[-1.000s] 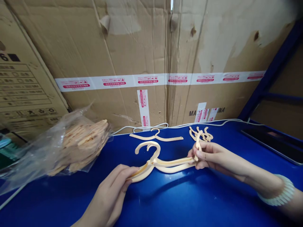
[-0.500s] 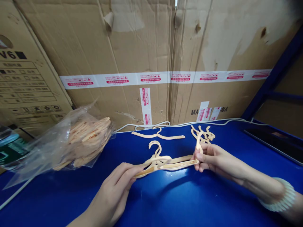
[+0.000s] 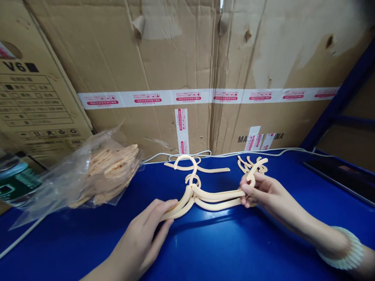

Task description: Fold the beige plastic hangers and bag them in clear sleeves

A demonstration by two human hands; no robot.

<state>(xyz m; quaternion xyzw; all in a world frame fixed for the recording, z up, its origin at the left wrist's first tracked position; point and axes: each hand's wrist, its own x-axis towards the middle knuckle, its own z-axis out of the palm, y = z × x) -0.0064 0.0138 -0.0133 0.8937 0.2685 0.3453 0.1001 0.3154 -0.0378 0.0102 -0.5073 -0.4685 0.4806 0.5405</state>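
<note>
A beige plastic clothes hanger [image 3: 218, 195] is held between my two hands, its hook standing up and its smooth side towards me. My left hand [image 3: 146, 230] pinches its left arm between thumb and fingers. At the other end, my right hand [image 3: 265, 193] grips the right arm and also a small loose hook [image 3: 258, 168], which sticks up above the fingers. Just below and behind is a second beige hanger [image 3: 218, 205]; whether my fingers also touch it is unclear. Farther back another hanger [image 3: 215, 170] lies flat on the blue table [image 3: 211, 249].
Several loose hooks [image 3: 243, 164] lie behind my right hand. To the left sits a clear plastic bag [image 3: 111, 175] of flat beige pieces, beside a green container [image 3: 17, 181]. Cardboard boxes [image 3: 152, 128] wall the back, with a white cable [image 3: 281, 151] along them. A dark flat device [image 3: 336, 181] lies right.
The held hanger has rolled over between my hands: its ribbed underside was showing, and now its smooth side shows with the hook pointing up. Both hands keep their hold.
</note>
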